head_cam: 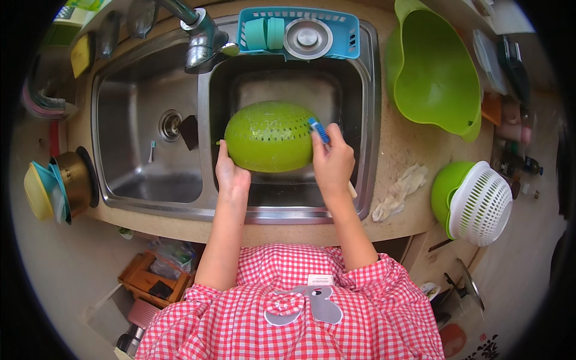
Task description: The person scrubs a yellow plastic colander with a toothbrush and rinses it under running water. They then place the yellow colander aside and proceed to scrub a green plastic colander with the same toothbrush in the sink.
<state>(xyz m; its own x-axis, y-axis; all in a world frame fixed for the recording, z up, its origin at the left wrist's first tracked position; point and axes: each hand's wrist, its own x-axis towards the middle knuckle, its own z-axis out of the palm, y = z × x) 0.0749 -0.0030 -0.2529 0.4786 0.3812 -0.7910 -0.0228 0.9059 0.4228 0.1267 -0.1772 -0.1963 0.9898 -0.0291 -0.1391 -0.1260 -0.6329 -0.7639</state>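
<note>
A green plastic colander (270, 153), its perforated outer side facing up and wet-looking, is over the right sink basin. My left hand (233, 173) grips its left edge, thumb or finger pointing up along the side. In my right hand (334, 162) is a brush with blue bristles (319, 131), its bristles at the colander's right side by the holes; a pale handle end shows below the palm. In the left basin (121, 166) lie a small brush head or toothbrush (152, 151) and a dark sponge (189, 132) beside the drain (170, 125).
A chrome faucet (201, 45) stands behind the basins, beside a blue basket (344, 36) holding teal cups and a metal strainer. Right on the counter are a large green basin (436, 67), a crumpled cloth (400, 192) and a white colander (481, 204). Stacked bowls (45, 191) stand left.
</note>
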